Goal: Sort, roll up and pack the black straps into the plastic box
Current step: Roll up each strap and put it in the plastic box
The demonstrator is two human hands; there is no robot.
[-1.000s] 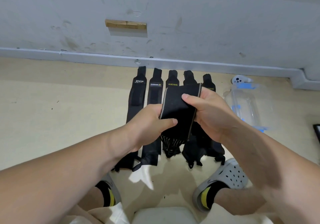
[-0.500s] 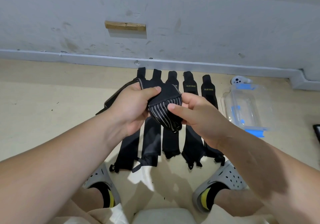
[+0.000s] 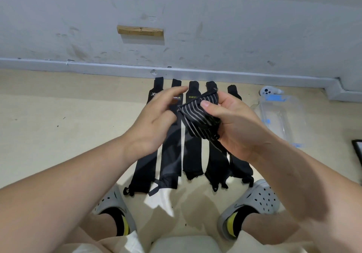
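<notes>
Beige floor below a grey wall. A rolled striped strap [image 3: 199, 117] is gripped above the floor by the right hand [image 3: 237, 125]; the left hand [image 3: 156, 119] is held slack-fingered just beside it. Five flat straps [image 3: 192, 154] are laid underneath, with the plastic box [image 3: 299, 115] to their right.

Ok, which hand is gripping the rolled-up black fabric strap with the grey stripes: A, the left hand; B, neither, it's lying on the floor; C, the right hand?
C: the right hand has its thumb and fingers curled round the rolled-up black striped strap, held above the flat black straps, while the left hand is beside it with its fingers straight.
</notes>
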